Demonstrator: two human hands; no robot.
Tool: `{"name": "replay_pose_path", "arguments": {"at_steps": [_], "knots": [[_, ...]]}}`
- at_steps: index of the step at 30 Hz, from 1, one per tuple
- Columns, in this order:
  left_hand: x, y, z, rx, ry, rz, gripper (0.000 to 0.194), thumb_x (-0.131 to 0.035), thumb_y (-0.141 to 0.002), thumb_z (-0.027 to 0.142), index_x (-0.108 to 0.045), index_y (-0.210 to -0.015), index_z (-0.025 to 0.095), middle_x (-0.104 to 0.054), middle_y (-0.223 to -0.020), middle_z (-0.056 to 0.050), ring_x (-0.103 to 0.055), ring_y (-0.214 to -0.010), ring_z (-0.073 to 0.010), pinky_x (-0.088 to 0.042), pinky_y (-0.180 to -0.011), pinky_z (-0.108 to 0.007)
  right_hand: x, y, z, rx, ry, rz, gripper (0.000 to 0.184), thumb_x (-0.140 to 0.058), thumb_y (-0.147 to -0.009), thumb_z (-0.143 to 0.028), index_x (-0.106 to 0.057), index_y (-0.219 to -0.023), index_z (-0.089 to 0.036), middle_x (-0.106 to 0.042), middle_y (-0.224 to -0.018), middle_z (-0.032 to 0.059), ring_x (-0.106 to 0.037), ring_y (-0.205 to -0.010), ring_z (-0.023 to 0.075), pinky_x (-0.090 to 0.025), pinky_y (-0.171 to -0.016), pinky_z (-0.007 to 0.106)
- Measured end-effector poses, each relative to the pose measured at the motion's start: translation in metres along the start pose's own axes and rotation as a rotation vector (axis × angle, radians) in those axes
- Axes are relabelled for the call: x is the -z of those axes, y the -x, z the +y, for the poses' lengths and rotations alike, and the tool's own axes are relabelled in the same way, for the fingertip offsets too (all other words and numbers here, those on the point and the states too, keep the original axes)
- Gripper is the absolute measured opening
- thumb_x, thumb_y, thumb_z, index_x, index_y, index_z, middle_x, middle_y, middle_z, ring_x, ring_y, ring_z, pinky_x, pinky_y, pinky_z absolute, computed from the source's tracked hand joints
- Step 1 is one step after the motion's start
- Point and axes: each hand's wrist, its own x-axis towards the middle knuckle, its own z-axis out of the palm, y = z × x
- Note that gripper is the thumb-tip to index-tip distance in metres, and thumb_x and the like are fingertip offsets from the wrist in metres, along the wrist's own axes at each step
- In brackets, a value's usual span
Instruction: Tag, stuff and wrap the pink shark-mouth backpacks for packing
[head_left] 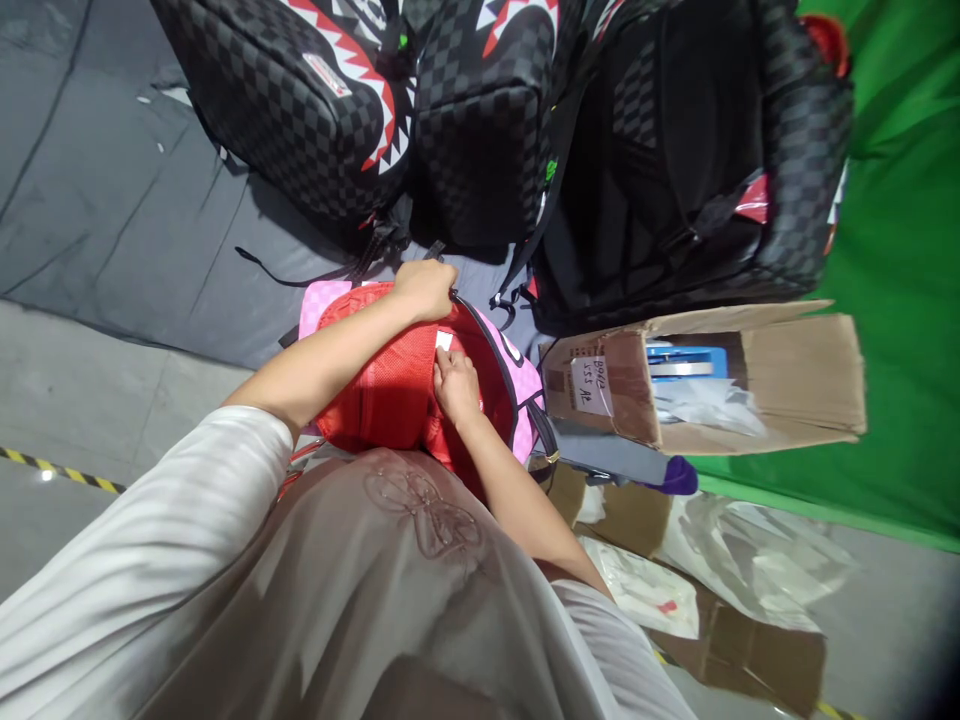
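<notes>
On my feed, the pink checkered backpack (420,352) lies unzipped under both hands: bright red lining, red mesh panel (386,405) just L of R hand, blk zip trim, blk/wht eye-like print on the pink side R of R hand. L hand (426,289) is curled closed on its far rim; R hand (456,385) is inside, fingers part-bent by a wht label (444,340), can't tell if pinching. Dk checkered shark-mouth backpacks (285,110) sit beyond L hand; open cardboard box (806,385) w/ blue plastic item (709,358), R of R hand.
</notes>
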Motion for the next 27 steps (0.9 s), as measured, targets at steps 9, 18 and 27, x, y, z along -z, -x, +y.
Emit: {"name": "replay_pose_path", "arguments": {"at_steps": [9, 18, 27], "knots": [[0.0002, 0.001, 0.0003, 0.008, 0.019, -0.017, 0.037, -0.065, -0.077, 0.026, -0.073, -0.112, 0.017, -0.071, -0.111, -0.013, -0.065, -0.108, -0.0331, -0.05, -0.094, -0.04, -0.0052, 0.0005, 0.0045, 0.019, -0.059, 0.05, 0.048, -0.033, -0.1, -0.022, -0.054, -0.141, -0.012, -0.061, -0.114, 0.018, -0.052, -0.1, 0.0287, -0.045, -0.09, 0.041], [0.0, 0.0004, -0.0003, -0.022, -0.023, 0.0, 0.035, -0.063, -0.077, 0.026, -0.072, -0.109, 0.017, -0.073, -0.108, -0.014, -0.067, -0.103, -0.0335, -0.052, -0.087, -0.04, -0.0044, -0.0004, 0.0028, 0.017, -0.059, 0.041, 0.046, -0.034, -0.1, -0.02, -0.056, -0.139, -0.011, -0.061, -0.113, 0.018, -0.052, -0.103, 0.0286, -0.045, -0.093, 0.039], [0.0006, -0.0004, 0.0004, -0.013, -0.037, -0.016, 0.038, -0.063, -0.076, 0.028, -0.072, -0.111, 0.016, -0.073, -0.109, -0.014, -0.067, -0.105, -0.0335, -0.052, -0.09, -0.039, -0.0032, -0.0014, 0.0009, 0.007, -0.018, 0.028, 0.045, -0.034, -0.101, -0.02, -0.057, -0.138, -0.01, -0.062, -0.112, 0.0169, -0.052, -0.102, 0.0277, -0.044, -0.092, 0.037]]}}
